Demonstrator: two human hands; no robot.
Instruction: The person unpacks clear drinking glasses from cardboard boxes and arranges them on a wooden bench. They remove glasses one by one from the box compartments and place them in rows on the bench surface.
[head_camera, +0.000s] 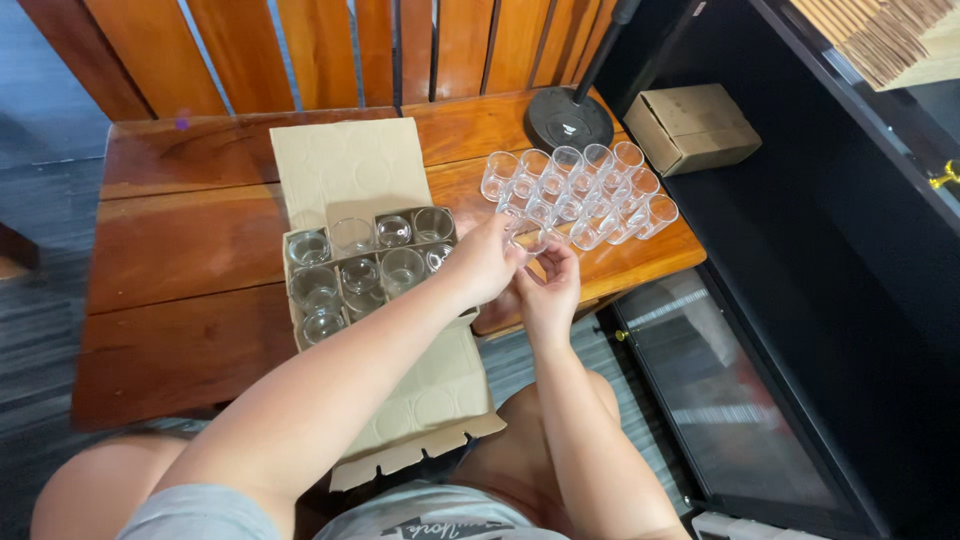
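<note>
Both hands, left (487, 262) and right (549, 290), grip one clear glass (527, 238) at centre; an open beige carton (345, 170) left holds nine glasses; a closed brown box (693, 127) sits upper right.

One head-worn camera looks steeply down, close over the wooden table (200, 250).

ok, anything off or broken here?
Nothing broken or spilled. The clear glasses on the wooden table stand upright in a cluster, more sit in the cardboard box. Both hands, left hand and right hand, hold one small glass.
</note>
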